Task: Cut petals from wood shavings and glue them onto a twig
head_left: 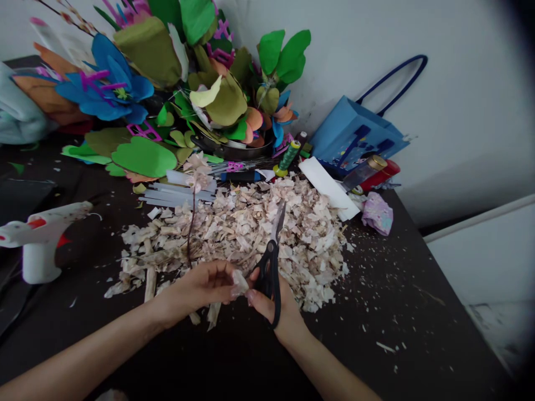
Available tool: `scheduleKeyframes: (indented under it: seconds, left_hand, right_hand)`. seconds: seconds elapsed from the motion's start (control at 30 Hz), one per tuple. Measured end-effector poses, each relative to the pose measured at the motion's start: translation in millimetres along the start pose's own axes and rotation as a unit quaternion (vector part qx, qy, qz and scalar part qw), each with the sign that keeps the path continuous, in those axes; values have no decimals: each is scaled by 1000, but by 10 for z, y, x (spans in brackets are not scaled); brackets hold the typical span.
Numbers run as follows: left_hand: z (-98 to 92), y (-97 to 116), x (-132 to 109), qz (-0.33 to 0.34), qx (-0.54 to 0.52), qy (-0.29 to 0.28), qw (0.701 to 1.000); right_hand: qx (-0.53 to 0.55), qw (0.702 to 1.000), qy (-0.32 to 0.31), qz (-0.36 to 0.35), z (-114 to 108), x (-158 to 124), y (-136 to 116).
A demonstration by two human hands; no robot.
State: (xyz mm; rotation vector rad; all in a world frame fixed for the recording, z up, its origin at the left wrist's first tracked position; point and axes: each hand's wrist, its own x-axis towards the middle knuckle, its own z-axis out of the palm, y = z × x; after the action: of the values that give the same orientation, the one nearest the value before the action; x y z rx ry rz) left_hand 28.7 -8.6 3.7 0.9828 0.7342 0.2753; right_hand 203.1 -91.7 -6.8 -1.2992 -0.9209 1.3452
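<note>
My left hand [207,287] pinches a small pale, papery scrap [239,283] between thumb and fingers. Close beside it, my right hand [271,303] has the black-handled scissors [271,250] hooked on its fingers, blades pointing up and away from me. The right thumb and fingertip also reach the edge of the scrap. Behind both hands spreads a wide heap of pale torn scraps [309,239]. A thin dark stem with a pale pink flower head [198,172] rises just beyond my left hand; whether that hand touches the stem I cannot tell.
A white glue gun [42,239] lies at the left, near translucent glue sticks [179,192]. Fabric flowers [121,94] in a dark pan crowd the back. Green thread [289,156], a white strip [330,189], a blue bag [355,136] and a crumpled purple piece [377,213] are at right.
</note>
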Motion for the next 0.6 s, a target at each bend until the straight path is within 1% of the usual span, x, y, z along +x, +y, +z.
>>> scheduleKeyframes:
  seconds: [0.1,0.2,0.3,0.4,0.6]
  left_hand:
    - [-1,-15,7,1,4,-4,1000]
    - [4,-14,4,4,2,11,1000]
    - [3,-6,1,-2,16,18,1000]
    - [4,-3,3,2,24,10,1000]
    - [13,-4,5,4,-2,-9,1000]
  right_hand:
    - [-7,1000,4,-5,12,-9,-19]
    - [-19,1000,-5,-1,21,-13,-39]
    - [-23,1000,0,-8,11,-4,-38]
    - [-23,1000,-2,-13,-10,7,-34]
    - [-26,1000,-4,-2,-8,2,-71]
